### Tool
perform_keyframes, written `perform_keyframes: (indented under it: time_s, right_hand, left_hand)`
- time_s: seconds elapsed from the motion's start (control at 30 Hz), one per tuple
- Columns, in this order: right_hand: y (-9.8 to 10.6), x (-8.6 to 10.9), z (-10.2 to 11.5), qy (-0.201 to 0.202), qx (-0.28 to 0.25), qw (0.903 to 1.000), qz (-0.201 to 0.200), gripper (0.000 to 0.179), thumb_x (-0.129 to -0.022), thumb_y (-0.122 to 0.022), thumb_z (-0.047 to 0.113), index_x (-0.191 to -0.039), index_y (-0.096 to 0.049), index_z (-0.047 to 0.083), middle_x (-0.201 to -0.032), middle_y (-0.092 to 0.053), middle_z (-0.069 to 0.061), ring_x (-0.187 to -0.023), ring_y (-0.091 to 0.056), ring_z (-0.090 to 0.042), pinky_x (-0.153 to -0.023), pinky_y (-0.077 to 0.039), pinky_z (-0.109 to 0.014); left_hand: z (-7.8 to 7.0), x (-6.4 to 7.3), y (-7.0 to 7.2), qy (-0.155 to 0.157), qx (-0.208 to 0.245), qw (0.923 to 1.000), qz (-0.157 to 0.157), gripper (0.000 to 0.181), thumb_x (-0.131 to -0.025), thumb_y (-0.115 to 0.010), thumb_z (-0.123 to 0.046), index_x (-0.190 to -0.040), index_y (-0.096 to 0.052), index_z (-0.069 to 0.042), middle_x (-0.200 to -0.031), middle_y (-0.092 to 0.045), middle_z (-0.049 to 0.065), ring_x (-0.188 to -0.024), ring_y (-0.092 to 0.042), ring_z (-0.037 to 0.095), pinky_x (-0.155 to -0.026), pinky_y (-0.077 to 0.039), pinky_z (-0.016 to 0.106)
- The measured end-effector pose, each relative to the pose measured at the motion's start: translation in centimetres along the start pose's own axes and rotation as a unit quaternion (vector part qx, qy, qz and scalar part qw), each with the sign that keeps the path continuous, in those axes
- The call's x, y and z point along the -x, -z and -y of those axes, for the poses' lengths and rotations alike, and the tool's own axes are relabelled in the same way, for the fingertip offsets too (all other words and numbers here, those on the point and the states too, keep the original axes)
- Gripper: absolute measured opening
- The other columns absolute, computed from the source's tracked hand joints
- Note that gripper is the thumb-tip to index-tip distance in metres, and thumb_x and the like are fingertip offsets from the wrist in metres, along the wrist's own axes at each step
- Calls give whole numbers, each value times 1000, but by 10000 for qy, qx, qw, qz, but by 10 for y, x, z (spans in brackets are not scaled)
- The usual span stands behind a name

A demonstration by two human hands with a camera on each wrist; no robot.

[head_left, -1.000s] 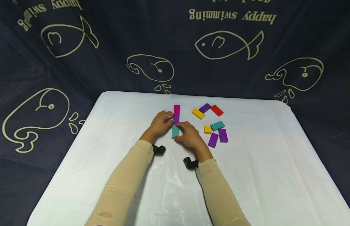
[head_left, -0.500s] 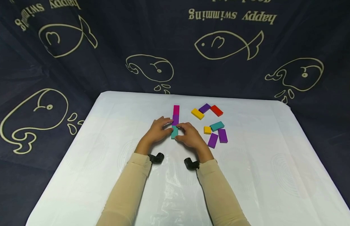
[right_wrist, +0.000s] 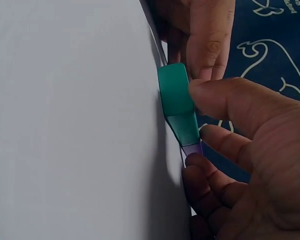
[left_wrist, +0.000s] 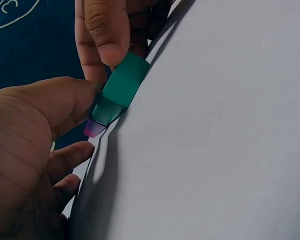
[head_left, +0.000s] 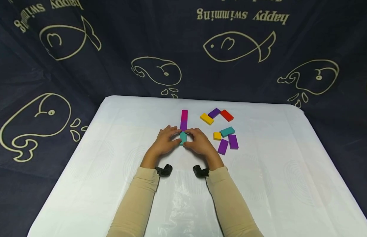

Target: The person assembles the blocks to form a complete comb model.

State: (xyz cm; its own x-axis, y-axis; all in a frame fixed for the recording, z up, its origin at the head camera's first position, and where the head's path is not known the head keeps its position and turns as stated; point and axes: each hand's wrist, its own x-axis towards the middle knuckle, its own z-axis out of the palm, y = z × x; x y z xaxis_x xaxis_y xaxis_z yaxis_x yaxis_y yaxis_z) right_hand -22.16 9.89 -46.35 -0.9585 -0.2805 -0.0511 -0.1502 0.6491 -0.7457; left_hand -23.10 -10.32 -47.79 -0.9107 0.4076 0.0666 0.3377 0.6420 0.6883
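A teal block (head_left: pixel 183 137) lies on the white table in line behind a purple block (head_left: pixel 183 125) and a magenta block (head_left: pixel 184 115). My left hand (head_left: pixel 165 141) holds the teal block from its left side, thumb near the front end and index finger near the back end. From the right side, my right hand (head_left: pixel 199 142) grips the same block with thumb and index finger. The right wrist view shows the right thumb at the edge of the teal block (right_wrist: pixel 177 90). In the left wrist view the teal block (left_wrist: pixel 124 82) sits between both thumbs; the purple block is mostly hidden.
Right of the row lie loose blocks: yellow (head_left: pixel 207 119), dark purple (head_left: pixel 214 113) and red (head_left: pixel 226 115) ones farther back. Closer are a small yellow block (head_left: pixel 217 136), another teal block (head_left: pixel 227 131) and two purple blocks (head_left: pixel 223 146). A dark printed cloth (head_left: pixel 230 79) hangs behind the table.
My left hand has come back toward me, from beside the purple block to the left side of the teal block. The right hand stays at the teal block, nearly still.
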Motion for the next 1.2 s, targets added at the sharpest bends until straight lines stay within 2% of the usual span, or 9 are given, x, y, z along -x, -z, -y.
perform_keyframes:
  time_s: [0.23, 0.47, 0.73, 0.87, 1.03, 1.2]
  right_hand:
    - [13, 2, 2, -66, -452, 9989, 94, 50, -91, -72, 21, -137, -57, 9, -130, -56, -13, -114, -54, -28, -101, -47, -45]
    - [42, 13, 1, 92, -617, 9980, -124, 49, -94, -68, 19, -138, -55, 6, -135, -56, -13, -120, -55, -30, -98, -49, -48]
    - [77, 34, -23, 89, -254, 9992, -300, 47, -95, -67, 15, -137, -53, 1, -136, -53, -16, -119, -53, -34, -98, -48, -51]
    - [91, 43, -32, -135, 51, 9993, -351, 47, -94, -68, 16, -136, -54, 1, -135, -54, -17, -116, -54, -35, -101, -45, -53]
    - [101, 46, -44, -364, 376, 9982, -307, 49, -93, -69, 19, -137, -55, 2, -138, -51, -17, -122, -50, -36, -109, -37, -55]
    - [100, 43, -55, -281, 750, 9965, -251, 46, -93, -68, 15, -134, -57, -1, -134, -53, -21, -122, -51, -37, -111, -35, -54]
  left_hand:
    - [2, 0, -3, -139, -91, 9998, -102, 47, -96, -63, -27, -138, -58, -9, -150, -45, 16, -147, -22, 37, -118, -5, 60]
    - [2, 0, -4, -154, -203, 9995, -192, 47, -95, -63, -27, -138, -59, -10, -149, -46, 15, -147, -24, 38, -118, -6, 61]
    - [1, 1, -5, 2, -125, 9999, -61, 48, -95, -63, -27, -139, -58, -12, -152, -44, 13, -148, -21, 35, -119, -4, 58]
    - [0, 1, -5, -4, -151, 9999, -68, 48, -95, -63, -28, -139, -58, -12, -152, -44, 13, -148, -21, 35, -119, -4, 58]
    - [1, 1, -4, -31, -198, 9997, -106, 47, -95, -63, -28, -139, -58, -11, -151, -45, 14, -147, -22, 36, -118, -5, 59]
    - [1, 2, -3, -8, -179, 9998, -86, 47, -95, -63, -27, -139, -58, -11, -151, -44, 14, -148, -22, 36, -119, -4, 58]
